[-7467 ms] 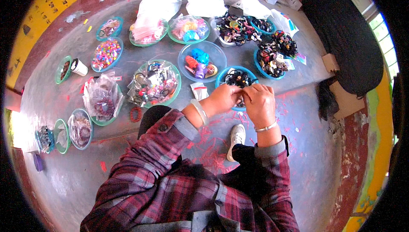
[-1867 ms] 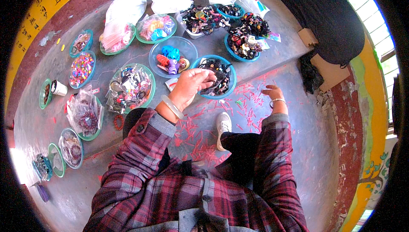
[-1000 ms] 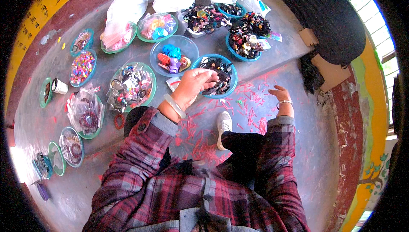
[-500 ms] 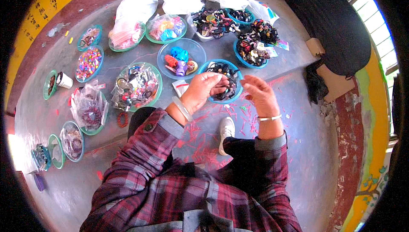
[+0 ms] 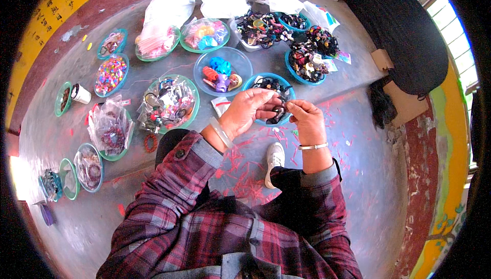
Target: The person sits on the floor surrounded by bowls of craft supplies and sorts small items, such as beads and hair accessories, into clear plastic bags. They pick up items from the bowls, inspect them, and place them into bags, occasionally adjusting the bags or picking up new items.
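My left hand [image 5: 242,112] hovers over the near left rim of a blue basin [image 5: 289,87], thumb and fingers curled together. My right hand [image 5: 308,121] faces it at the basin's right side, with thumb and forefinger pinched. A small gap lies between the two sets of fingertips. Whatever they hold there is dark and blends into the pile of black hair ties [image 5: 272,84] behind, so I cannot make it out. Beyond the left hand stands a clear blue bowl [image 5: 203,57] with blue, red and purple bundles.
Bowls of hair accessories spread left, among them colourful beads [image 5: 110,73] and bagged pieces [image 5: 171,102]. Behind are white sacks [image 5: 169,8] and heaped dark hair ties [image 5: 310,59]. Red scraps [image 5: 250,176] litter the floor around my shoe [image 5: 275,162]. A black-covered object [image 5: 394,28] stands at right.
My right hand has moved left and its fingers have closed into a pinch near the left hand. The left hand stays over the basin, and the whole view has shifted slightly.
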A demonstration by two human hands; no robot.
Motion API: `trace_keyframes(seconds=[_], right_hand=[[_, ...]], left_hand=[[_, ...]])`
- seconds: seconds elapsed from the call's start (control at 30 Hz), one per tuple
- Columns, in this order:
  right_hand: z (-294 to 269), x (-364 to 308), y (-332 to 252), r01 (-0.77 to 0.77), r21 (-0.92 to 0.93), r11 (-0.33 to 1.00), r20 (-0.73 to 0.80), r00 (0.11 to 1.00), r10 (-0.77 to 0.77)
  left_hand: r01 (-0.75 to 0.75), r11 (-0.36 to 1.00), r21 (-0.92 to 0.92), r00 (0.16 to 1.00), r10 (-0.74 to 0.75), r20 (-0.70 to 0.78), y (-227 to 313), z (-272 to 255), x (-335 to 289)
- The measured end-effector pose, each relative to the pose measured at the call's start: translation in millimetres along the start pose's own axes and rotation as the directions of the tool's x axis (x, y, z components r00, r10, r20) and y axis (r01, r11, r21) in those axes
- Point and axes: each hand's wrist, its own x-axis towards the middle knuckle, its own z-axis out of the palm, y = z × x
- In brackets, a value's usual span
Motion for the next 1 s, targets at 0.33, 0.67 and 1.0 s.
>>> trace_keyframes(seconds=[0.33,0.67,1.0], right_hand=[[1,4,-1,-0.016,0.038,0.999,0.069,0.998,0.013],[4,3,-4,-0.043,0.085,0.995,0.042,0.998,0.039],[6,1,-9,-0.041,0.009,0.999,0.067,0.997,0.040]], left_hand=[[-0.024,0.993,0.115,0.997,0.032,-0.072,-9,-11,3],[-0.076,0.997,0.013,0.997,0.076,-0.018,-7,-13,3],[-0.034,0.999,0.020,0.999,0.035,-0.039,1,-9,-1]])
